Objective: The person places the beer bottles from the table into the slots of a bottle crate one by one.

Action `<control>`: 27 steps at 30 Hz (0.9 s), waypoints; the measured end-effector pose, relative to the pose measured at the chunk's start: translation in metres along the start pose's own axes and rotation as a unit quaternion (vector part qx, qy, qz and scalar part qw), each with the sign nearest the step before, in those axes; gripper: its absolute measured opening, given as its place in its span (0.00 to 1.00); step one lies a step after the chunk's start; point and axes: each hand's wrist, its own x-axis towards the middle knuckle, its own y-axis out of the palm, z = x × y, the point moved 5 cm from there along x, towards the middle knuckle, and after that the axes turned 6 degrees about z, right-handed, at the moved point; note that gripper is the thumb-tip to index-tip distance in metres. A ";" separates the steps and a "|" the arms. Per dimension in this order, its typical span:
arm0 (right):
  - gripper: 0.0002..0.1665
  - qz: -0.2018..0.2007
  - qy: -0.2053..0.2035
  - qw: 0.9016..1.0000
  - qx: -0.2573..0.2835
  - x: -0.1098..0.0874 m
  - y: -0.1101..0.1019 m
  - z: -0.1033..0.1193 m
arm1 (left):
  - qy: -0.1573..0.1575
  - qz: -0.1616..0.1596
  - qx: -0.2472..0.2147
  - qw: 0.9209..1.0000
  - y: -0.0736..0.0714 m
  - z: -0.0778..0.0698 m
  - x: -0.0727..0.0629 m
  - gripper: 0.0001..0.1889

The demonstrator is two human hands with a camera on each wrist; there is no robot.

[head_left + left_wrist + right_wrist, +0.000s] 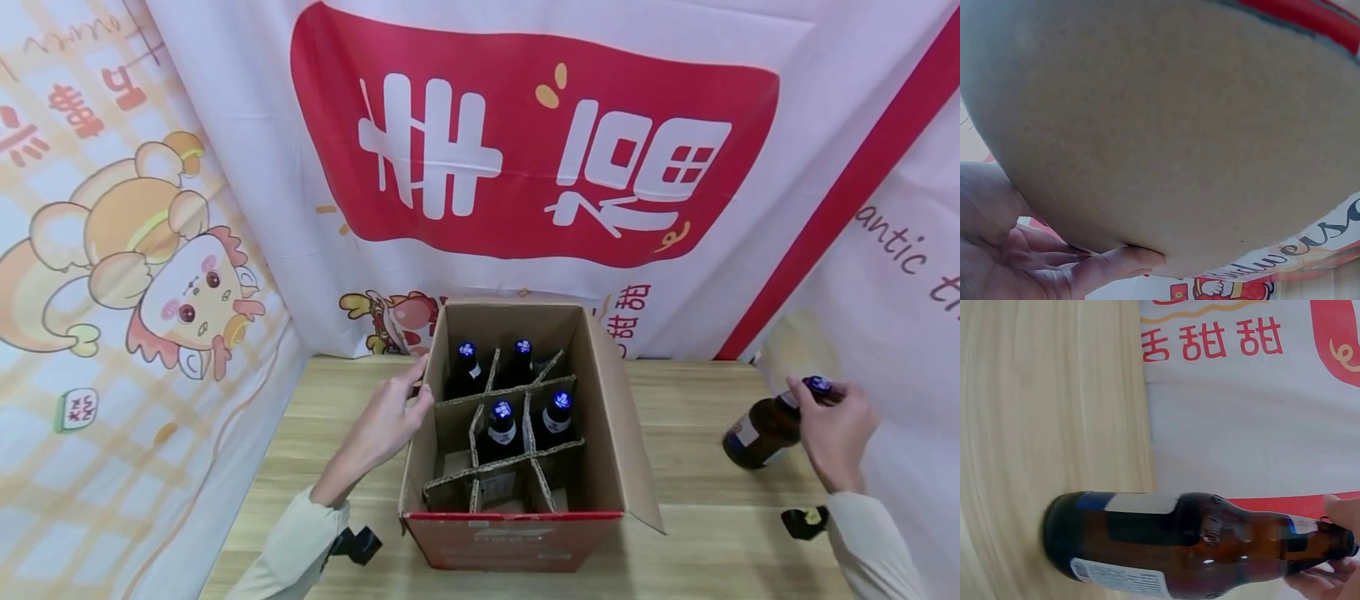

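Observation:
An open cardboard box [517,542] stands mid-table with several brown beer bottles [502,429] in its divider [465,479]. Dark blue caps top them; the front row of compartments holds no bottle. At the box's left side my left hand [390,417] grips the cardboard flap [1166,144], thumb on one face and other fingers partly hidden behind it. Far to the right, my right hand [840,433] holds another beer bottle [761,429] by its neck, near the cap. This bottle leans in the head view; whether its base touches the table I cannot tell.
The box's right flap [626,433] sticks outward toward the right hand's side. Printed cloth [525,150] hangs behind the wooden table [690,467] and along both sides. A black wrist strap piece [358,546] shows beside the left sleeve.

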 end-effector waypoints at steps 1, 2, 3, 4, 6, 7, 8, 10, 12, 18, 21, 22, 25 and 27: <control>0.29 -0.012 -0.009 1.000 0.009 -0.001 0.001 0.000 | -0.001 0.002 -0.001 1.000 0.000 0.000 -0.001 0.32; 0.28 -0.022 -0.018 0.999 0.018 -0.002 0.002 0.000 | -0.002 0.004 -0.002 1.000 0.000 0.000 -0.001 0.32; 0.27 -0.032 -0.024 0.999 0.025 -0.003 0.003 0.000 | 0.000 0.005 0.000 1.000 0.000 0.000 -0.001 0.32; 0.27 -0.042 -0.025 0.998 0.030 -0.004 0.004 0.000 | 0.002 0.005 0.002 1.000 0.000 0.000 -0.001 0.32; 0.28 -0.057 -0.015 0.997 0.039 -0.005 0.006 -0.001 | 0.010 0.006 0.009 1.000 -0.001 -0.001 0.001 0.31; 0.28 -0.062 -0.004 0.997 0.047 -0.005 0.007 -0.001 | 0.016 0.004 0.012 1.000 -0.002 -0.002 0.003 0.31; 0.29 -0.064 0.008 0.996 0.057 -0.005 0.010 -0.001 | 0.019 0.001 0.014 1.000 -0.003 -0.002 0.005 0.31; 0.29 -0.071 0.026 0.994 0.082 -0.004 0.015 -0.001 | 0.020 -0.001 0.018 1.000 -0.005 -0.003 0.007 0.31; 0.27 -0.074 0.038 0.990 0.116 -0.004 0.021 -0.001 | 0.013 0.000 0.017 1.000 -0.007 -0.002 0.008 0.31; 0.20 -0.095 0.055 0.967 0.229 -0.005 0.032 -0.010 | -0.001 0.001 0.010 1.000 -0.007 0.001 0.006 0.32; 0.21 -0.089 0.046 0.967 0.233 -0.006 0.033 -0.013 | -0.003 -0.002 0.007 1.000 -0.007 0.003 0.004 0.32; 0.20 -0.085 0.039 0.969 0.227 -0.006 0.033 -0.012 | -0.004 -0.003 0.006 1.000 -0.007 0.003 0.003 0.32; 0.19 -0.076 0.026 0.967 0.243 -0.008 0.032 -0.009 | -0.011 -0.004 -0.002 1.000 -0.007 0.004 0.001 0.32; 0.18 -0.072 0.025 0.963 0.259 -0.012 0.030 -0.006 | -0.013 -0.004 -0.010 1.000 -0.007 0.006 0.000 0.33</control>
